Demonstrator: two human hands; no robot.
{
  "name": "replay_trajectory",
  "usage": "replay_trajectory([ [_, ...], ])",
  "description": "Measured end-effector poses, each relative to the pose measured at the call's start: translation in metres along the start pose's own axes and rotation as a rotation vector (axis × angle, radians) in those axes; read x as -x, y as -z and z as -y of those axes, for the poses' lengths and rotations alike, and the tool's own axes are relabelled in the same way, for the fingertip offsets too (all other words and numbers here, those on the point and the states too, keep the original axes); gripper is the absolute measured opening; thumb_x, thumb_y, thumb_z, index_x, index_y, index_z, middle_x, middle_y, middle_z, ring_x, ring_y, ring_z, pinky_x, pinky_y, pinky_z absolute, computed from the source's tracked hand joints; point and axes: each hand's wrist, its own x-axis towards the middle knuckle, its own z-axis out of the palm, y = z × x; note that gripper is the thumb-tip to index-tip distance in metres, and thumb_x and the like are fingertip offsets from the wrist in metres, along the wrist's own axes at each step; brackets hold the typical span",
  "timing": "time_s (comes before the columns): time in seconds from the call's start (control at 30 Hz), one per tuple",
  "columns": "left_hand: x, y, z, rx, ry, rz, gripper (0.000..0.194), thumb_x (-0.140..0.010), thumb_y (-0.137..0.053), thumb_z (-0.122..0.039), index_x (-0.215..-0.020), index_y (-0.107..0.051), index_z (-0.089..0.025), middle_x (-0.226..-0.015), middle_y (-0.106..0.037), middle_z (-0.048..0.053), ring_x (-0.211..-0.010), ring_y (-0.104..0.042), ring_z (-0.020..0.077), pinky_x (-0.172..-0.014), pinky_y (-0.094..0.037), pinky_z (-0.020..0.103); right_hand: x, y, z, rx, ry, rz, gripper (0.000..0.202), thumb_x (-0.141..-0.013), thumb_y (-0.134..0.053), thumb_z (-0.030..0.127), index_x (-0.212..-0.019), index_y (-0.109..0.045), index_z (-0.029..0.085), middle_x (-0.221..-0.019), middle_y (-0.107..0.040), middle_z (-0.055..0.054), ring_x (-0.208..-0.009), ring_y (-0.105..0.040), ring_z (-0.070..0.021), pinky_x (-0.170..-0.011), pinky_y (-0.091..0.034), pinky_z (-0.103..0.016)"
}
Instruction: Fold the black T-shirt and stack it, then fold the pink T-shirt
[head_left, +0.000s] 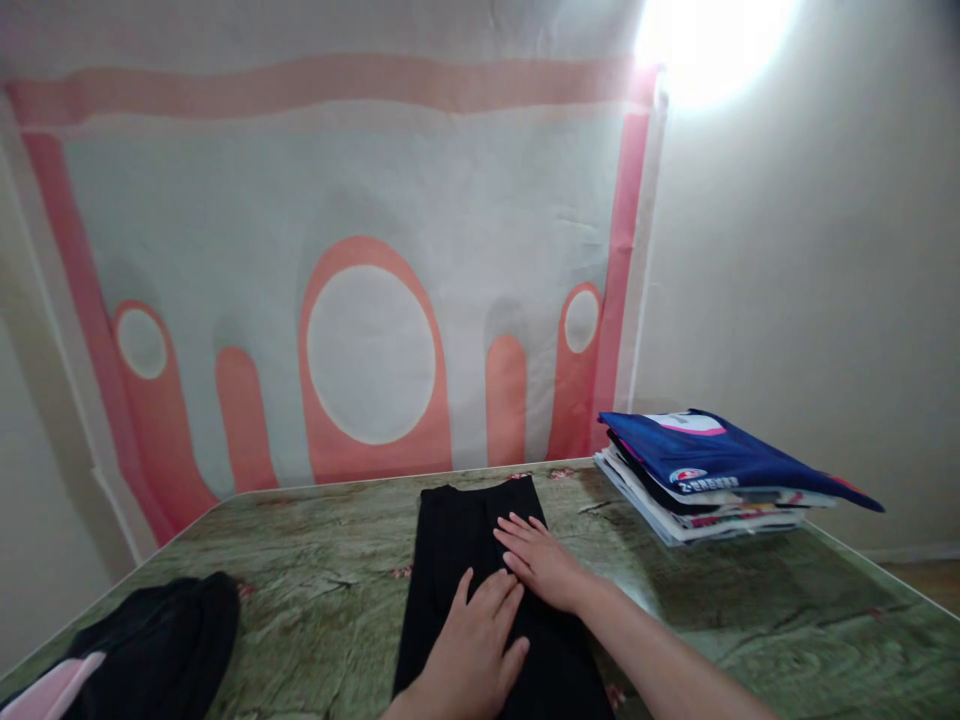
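At the lower left of the frame lies a soft, crumpled black cloth [161, 645] with a pink bit at its edge. It rests on the surface [315, 560], which is flat and smooth, with a green swirly pattern like marble.

In the lower middle of the frame lies a long black garment [457, 540]. It is folded into a narrow, flat strip with straight sides. Its long way runs from the bottom edge of the frame up toward the wall, so one short end points away from the person.

The left hand [472, 645] lies flat on the garment, palm down, fingers spread out and a little apart. It grips nothing. Just right of it and a bit higher, the right hand [536, 560] also lies flat and open on the cloth, fingers straight and pointing to the upper left. The fingertips of the left hand touch the right hand.

At the right of the frame sits a neat stack of folded shirts [712, 475], with a shiny blue one on top.
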Motion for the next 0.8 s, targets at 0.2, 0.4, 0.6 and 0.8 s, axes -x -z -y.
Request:
replay_trajectory([
  [0.2,-0.001,0.0,0.001,0.025,0.021,0.038,0.051,-0.095,-0.04,-0.039,-0.144,-0.035,-0.025,-0.146,-0.041,0.007,-0.137,-0.033,0.0247,-0.113,-0.022,0.053,-0.003,0.001,-0.001,0.032,-0.077,-0.047,0.051,-0.097,-0.029,0.043,-0.145,-0.034,0.027,-0.154,-0.025,-0.002,-0.142,-0.016,-0.0199,-0.115,-0.014,-0.045],
  [0.4,-0.001,-0.004,0.004,0.044,0.016,0.047,0.052,-0.095,-0.041,-0.039,-0.144,-0.034,-0.023,-0.147,-0.04,0.007,-0.137,-0.032,0.0249,-0.113,-0.021,0.054,-0.003,-0.003,-0.002,0.074,-0.127,0.002,0.052,-0.096,-0.027,0.045,-0.144,-0.035,0.027,-0.154,-0.025,-0.002,-0.142,-0.017,-0.0205,-0.115,-0.011,-0.045],
  [0.6,0.001,-0.006,0.006,0.075,0.015,0.06,0.054,-0.095,-0.042,-0.037,-0.146,-0.032,-0.023,-0.148,-0.038,0.007,-0.138,-0.031,0.0244,-0.114,-0.021,0.053,-0.003,-0.004,0.001,0.092,-0.166,-0.002,0.057,-0.096,-0.026,0.048,-0.147,-0.03,0.022,-0.155,-0.021,-0.004,-0.143,-0.014,-0.0209,-0.115,-0.011,-0.043],
  [0.8,0.0,-0.01,0.008,0.089,0.008,0.063,0.055,-0.094,-0.042,-0.036,-0.146,-0.031,-0.022,-0.15,-0.034,0.007,-0.139,-0.028,0.0247,-0.114,-0.019,0.054,-0.003,-0.003,0.002,0.104,-0.167,0.015,0.057,-0.096,-0.025,0.048,-0.147,-0.031,0.023,-0.155,-0.021,-0.005,-0.143,-0.016,-0.0215,-0.115,-0.011,-0.044],
])
